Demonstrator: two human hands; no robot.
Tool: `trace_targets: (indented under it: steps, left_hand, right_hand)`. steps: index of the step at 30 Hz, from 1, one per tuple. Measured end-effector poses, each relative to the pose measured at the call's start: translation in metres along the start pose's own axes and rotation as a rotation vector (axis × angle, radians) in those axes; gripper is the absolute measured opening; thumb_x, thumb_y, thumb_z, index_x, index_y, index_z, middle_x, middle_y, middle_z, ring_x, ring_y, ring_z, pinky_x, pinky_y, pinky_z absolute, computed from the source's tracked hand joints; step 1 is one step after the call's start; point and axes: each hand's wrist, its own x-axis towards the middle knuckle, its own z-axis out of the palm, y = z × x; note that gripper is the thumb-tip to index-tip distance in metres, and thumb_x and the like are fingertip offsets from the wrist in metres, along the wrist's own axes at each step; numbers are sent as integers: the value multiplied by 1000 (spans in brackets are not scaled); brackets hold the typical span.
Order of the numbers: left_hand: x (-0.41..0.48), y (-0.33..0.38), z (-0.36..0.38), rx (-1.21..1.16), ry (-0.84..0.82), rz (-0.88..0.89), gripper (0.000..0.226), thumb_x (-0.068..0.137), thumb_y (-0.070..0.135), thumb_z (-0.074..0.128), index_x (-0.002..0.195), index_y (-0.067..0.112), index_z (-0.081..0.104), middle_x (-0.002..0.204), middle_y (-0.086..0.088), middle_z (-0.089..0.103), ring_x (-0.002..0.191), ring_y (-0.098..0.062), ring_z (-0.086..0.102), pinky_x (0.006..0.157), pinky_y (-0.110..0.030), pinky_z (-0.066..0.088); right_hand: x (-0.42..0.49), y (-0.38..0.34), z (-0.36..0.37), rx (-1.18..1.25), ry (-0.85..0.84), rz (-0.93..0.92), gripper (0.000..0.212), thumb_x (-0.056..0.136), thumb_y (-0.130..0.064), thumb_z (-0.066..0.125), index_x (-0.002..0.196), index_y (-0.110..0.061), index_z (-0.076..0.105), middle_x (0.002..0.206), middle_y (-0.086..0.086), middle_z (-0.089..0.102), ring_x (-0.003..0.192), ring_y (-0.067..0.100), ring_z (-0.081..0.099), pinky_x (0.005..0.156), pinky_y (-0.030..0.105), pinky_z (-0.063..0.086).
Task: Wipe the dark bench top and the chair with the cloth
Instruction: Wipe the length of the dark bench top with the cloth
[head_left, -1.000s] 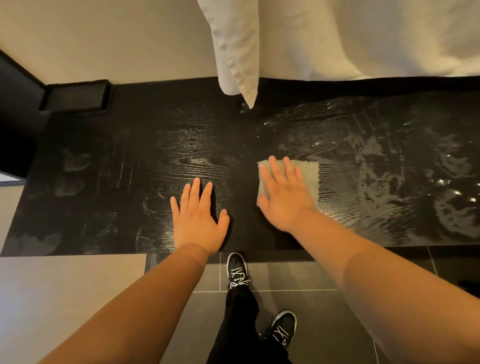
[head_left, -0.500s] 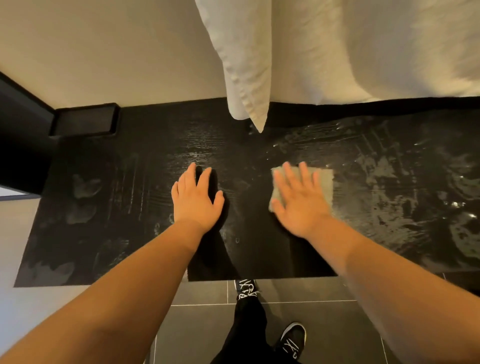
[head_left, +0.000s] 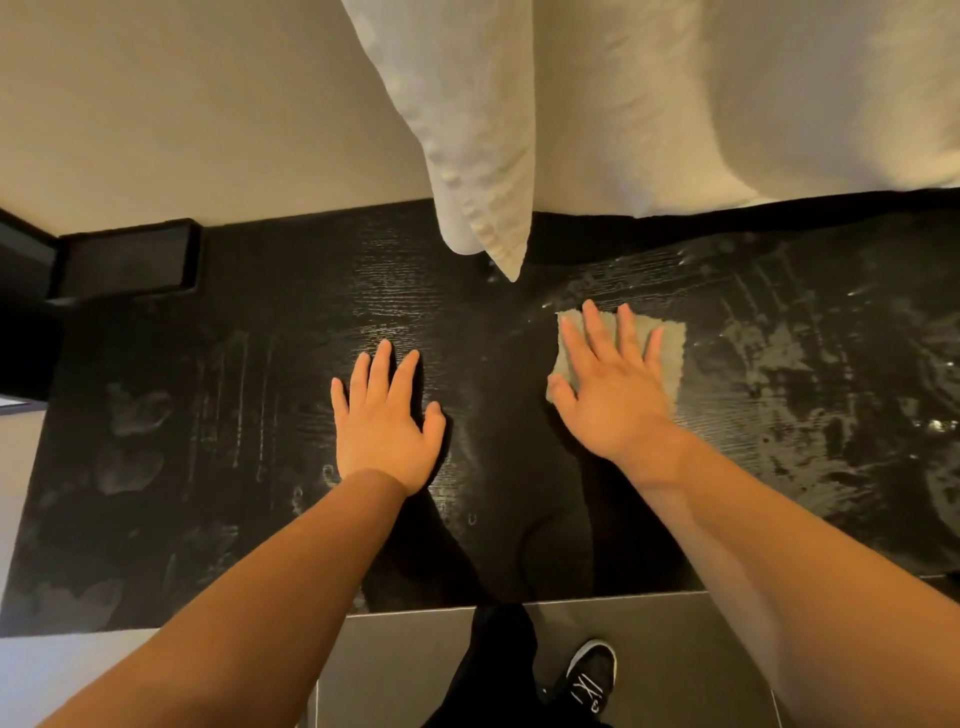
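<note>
Right hand (head_left: 615, 392) lies flat with fingers spread, pressing the grey cloth (head_left: 670, 358) onto the dark bench top (head_left: 260, 395), right of centre. Left hand (head_left: 387, 423) rests flat on bare wood, holding nothing. Wet streaks (head_left: 810, 374) lie to the right.

Grey cloth (head_left: 670, 358) lies flat on dark bench top (head_left: 260, 395) — streaked wet.

Right hand (head_left: 615, 395) presses cloth (head_left: 670, 358) flat on bench top (head_left: 234, 415); left hand (head_left: 384, 431) flat beside.

Grey cloth (head_left: 670, 358), black wood-grained bench top (head_left: 291, 364)
</note>
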Motion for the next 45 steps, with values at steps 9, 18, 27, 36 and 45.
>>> trace_targets:
  steps: [9, 18, 27, 36, 45]
  left_hand:
    - [0, -2, 2, -9, 6, 8, 70, 98, 57, 37, 164, 33, 28, 176, -1, 15, 163, -26, 6, 130, -59, 6]
    - [1, -1, 1, -4, 14, 2, 71, 98, 59, 34, 164, 33, 29, 176, -1, 16, 163, -27, 8, 130, -59, 7]
    - [3, -3, 1, 0, -4, 3, 72, 98, 60, 33, 165, 35, 26, 176, 1, 14, 163, -27, 7, 130, -60, 7]
    - [4, -3, 1, -2, -9, 2, 72, 98, 60, 34, 165, 35, 26, 176, 0, 14, 162, -27, 8, 131, -58, 6]
    - [16, 4, -9, -74, 32, -41, 70, 91, 60, 38, 153, 29, 48, 162, -6, 41, 151, -33, 31, 128, -58, 17]
  right_hand:
    - [31, -50, 1, -63, -85, -354, 75, 101, -62, 22, 167, -35, -1, 176, -6, -9, 160, 29, -17, 126, 59, -11]
    - [14, -9, -11, 0, -2, 30, 75, 101, -53, 16, 168, -24, 2, 176, 7, -4, 161, 35, -9, 127, 52, -10]
    - [45, -37, -4, -97, -49, -280, 76, 99, -50, 17, 168, -25, 0, 176, 3, -6, 161, 30, -11, 128, 48, -12]
    - [21, -41, 0, -61, -48, -198, 76, 99, -50, 13, 168, -21, 1, 175, 4, -11, 160, 37, -14, 125, 50, -16]
    - [47, -5, -16, -120, -68, -121, 76, 105, -52, 24, 167, -20, -7, 176, 3, -12, 160, 32, -13, 128, 49, -9]
